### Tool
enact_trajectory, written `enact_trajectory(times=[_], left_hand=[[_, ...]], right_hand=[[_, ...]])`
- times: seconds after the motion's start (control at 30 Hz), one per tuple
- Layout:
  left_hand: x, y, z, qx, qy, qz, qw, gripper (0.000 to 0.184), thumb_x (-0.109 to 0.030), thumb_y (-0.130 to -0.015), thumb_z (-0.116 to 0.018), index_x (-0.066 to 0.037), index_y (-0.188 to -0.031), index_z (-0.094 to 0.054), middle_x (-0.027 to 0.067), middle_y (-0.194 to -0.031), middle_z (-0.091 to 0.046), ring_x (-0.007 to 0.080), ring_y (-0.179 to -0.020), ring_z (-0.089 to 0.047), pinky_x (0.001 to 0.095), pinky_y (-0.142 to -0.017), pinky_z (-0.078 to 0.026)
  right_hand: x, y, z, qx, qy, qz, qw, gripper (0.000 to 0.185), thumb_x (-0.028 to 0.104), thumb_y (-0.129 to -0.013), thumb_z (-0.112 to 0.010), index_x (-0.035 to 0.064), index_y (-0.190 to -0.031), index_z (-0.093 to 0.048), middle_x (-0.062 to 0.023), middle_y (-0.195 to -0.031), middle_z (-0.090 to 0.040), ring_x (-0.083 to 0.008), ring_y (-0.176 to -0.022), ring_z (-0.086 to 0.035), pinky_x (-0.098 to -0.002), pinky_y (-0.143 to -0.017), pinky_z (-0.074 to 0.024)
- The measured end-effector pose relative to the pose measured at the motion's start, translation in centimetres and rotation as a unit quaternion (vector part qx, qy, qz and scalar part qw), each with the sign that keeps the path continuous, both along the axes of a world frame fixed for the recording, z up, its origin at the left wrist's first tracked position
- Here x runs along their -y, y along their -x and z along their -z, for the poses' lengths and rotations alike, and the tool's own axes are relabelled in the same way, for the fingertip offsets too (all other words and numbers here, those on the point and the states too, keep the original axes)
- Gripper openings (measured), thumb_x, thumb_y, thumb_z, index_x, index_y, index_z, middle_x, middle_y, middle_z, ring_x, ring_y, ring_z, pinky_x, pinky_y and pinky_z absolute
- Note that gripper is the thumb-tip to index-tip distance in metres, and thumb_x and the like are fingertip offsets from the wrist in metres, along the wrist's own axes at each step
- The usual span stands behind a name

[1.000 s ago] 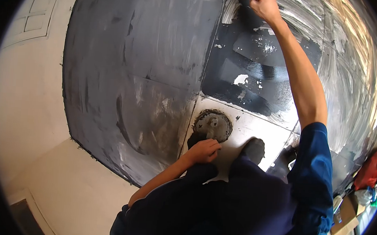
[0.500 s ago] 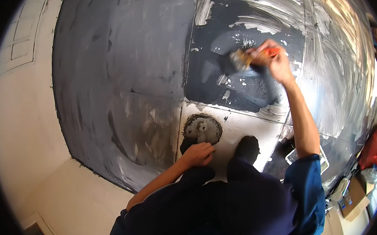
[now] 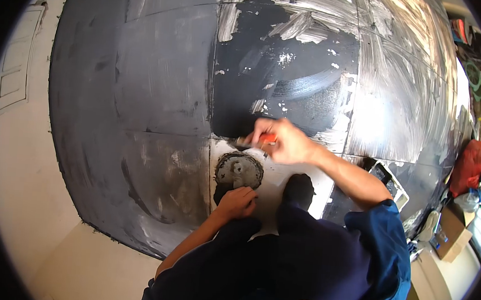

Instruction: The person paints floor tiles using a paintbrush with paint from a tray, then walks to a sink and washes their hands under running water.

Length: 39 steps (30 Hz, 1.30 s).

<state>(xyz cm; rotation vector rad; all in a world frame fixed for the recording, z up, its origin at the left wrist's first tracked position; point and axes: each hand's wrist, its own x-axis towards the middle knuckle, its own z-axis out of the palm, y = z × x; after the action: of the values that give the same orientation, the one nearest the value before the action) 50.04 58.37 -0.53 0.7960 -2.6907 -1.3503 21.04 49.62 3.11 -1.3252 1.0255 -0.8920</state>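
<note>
At the lower edge of the dark painted patch [image 3: 238,102], just above the pale strip of floor [image 3: 281,172], is a brush [image 3: 267,138] with a red handle, gripped in the right hand [image 3: 290,143] with the fingers closed round it. Its bristle end points left and is blurred, so whether it touches the floor is hard to say. The left hand [image 3: 237,202] is loosely curled by the person's left knee, near the round grey disc [image 3: 241,169]; I cannot tell whether it holds anything. A dark shoe [image 3: 299,191] stands on the pale strip, right of the disc. Beyond the right forearm lies a white-rimmed tray [image 3: 400,199]. Farther right are a red bag [image 3: 471,166] and a cardboard box [image 3: 453,234], any print on them too small to read.
</note>
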Motion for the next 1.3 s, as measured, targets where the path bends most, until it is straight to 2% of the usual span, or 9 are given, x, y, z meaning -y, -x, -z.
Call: enact_trajectory(times=[0.1, 0.27, 0.43, 0.6, 0.8, 0.87, 0.97, 1.13, 1.3], left_hand=[[0.0, -0.1, 0.3, -0.005, -0.005, 0.004, 1.0, 0.017, -0.011, -0.078, -0.068, -0.01, -0.094, -0.062, 0.0066, -0.085, -0.06, 0.0251, -0.079, -0.065, 0.0358, -0.066, -0.054], [-0.1, -0.2, -0.1, -0.002, -0.007, -0.004, 1.0, 0.016, -0.012, -0.078, -0.068, -0.01, -0.093, -0.062, 0.0063, -0.084, -0.06, 0.025, -0.079, -0.065, 0.0359, -0.065, -0.054], [0.1, 0.0, 0.1, -0.006, -0.001, 0.002, 1.0, 0.015, -0.011, -0.078, -0.069, -0.011, -0.093, -0.063, 0.0059, -0.084, -0.061, 0.0249, -0.078, -0.065, 0.0359, -0.065, -0.054], [0.0, 0.2, 0.3, 0.001, 0.016, 0.016, 1.0, 0.017, -0.011, -0.077, -0.069, -0.011, -0.093, -0.064, 0.0059, -0.083, -0.061, 0.025, -0.077, -0.065, 0.0364, -0.065, -0.054], [0.0, 0.2, 0.1, -0.018, 0.012, 0.001, 1.0, 0.016, -0.01, -0.076, -0.069, -0.011, -0.092, -0.064, 0.0054, -0.083, -0.06, 0.0249, -0.076, -0.065, 0.0365, -0.065, -0.055], [0.1, 0.2, 0.0, -0.022, 0.011, -0.003, 1.0, 0.016, -0.009, -0.076, -0.068, -0.011, -0.091, -0.064, 0.0051, -0.083, -0.061, 0.0244, -0.077, -0.065, 0.0362, -0.065, -0.055], [0.0, 0.0, 0.3, -0.022, 0.018, 0.0, 1.0, 0.016, -0.009, -0.076, -0.068, -0.012, -0.091, -0.064, 0.0047, -0.083, -0.061, 0.0237, -0.077, -0.066, 0.0359, -0.065, -0.055], [0.0, 0.2, 0.3, -0.032, 0.023, -0.003, 0.999, 0.015, -0.009, -0.075, -0.068, -0.012, -0.089, -0.064, 0.0039, -0.082, -0.061, 0.0228, -0.075, -0.065, 0.0352, -0.063, -0.055], [0.2, 0.5, 0.1, -0.03, 0.03, 0.013, 0.999, 0.014, -0.009, -0.075, -0.068, -0.012, -0.089, -0.064, 0.0036, -0.081, -0.06, 0.0224, -0.074, -0.065, 0.0351, -0.062, -0.054]], right_hand=[[2.8, 7.8, 1.2, 0.029, -0.12, 0.231, 0.965, 0.008, 0.004, -0.09, -0.069, 0.0016, -0.089, -0.06, -0.0112, -0.09, -0.074, -0.0198, -0.095, -0.072, -0.0308, -0.082, -0.0571], [8.1, 20.4, 1.5, -0.122, 0.151, 0.532, 0.824, 0.01, 0.004, -0.092, -0.068, 0.0006, -0.089, -0.06, -0.0124, -0.087, -0.075, -0.0164, -0.08, -0.071, -0.0299, -0.075, -0.056], [7.1, 9.1, 0.5, -0.327, 0.164, 0.297, 0.882, 0.034, -0.007, -0.072, -0.061, 0.0084, -0.102, -0.062, -0.0103, -0.095, -0.072, -0.034, -0.087, -0.072, -0.0409, -0.075, -0.0591], [3.2, -2.1, -1.5, 0.007, 0.016, 0.031, 0.999, 0.013, -0.012, -0.085, -0.058, -0.0009, -0.092, -0.057, -0.0165, -0.106, -0.073, -0.0294, -0.109, -0.07, -0.0363, -0.09, -0.0588], [4.7, 13.2, 0.5, 0.036, -0.003, 0.277, 0.96, 0.009, 0.002, -0.094, -0.064, 0.0007, -0.089, -0.057, -0.017, -0.104, -0.075, -0.0237, -0.096, -0.074, -0.0338, -0.083, -0.0591], [4.5, 19.3, 0.4, -0.263, 0.182, 0.382, 0.867, 0.006, -0.003, -0.09, -0.063, 0.001, -0.091, -0.058, -0.0141, -0.105, -0.076, -0.0217, -0.092, -0.074, -0.0334, -0.079, -0.0589], [0.7, 21.9, 1.7, -0.39, 0.123, 0.313, 0.857, 0.023, -0.013, -0.079, -0.053, 0.0035, -0.094, -0.061, -0.0096, -0.1, -0.075, -0.0252, -0.087, -0.075, -0.0336, -0.073, -0.0569], [-7.8, 13.2, -4.2, -0.122, -0.015, 0.101, 0.987, 0.022, -0.019, -0.073, -0.047, 0.0002, -0.08, -0.054, -0.0176, -0.11, -0.073, -0.0287, -0.104, -0.072, -0.0338, -0.088, -0.0575], [-6.8, 18.5, -2.6, -0.056, -0.09, 0.217, 0.97, 0.014, -0.009, -0.089, -0.06, 0.0017, -0.082, -0.055, -0.0168, -0.106, -0.074, -0.0257, -0.111, -0.069, -0.0355, -0.095, -0.0556]])
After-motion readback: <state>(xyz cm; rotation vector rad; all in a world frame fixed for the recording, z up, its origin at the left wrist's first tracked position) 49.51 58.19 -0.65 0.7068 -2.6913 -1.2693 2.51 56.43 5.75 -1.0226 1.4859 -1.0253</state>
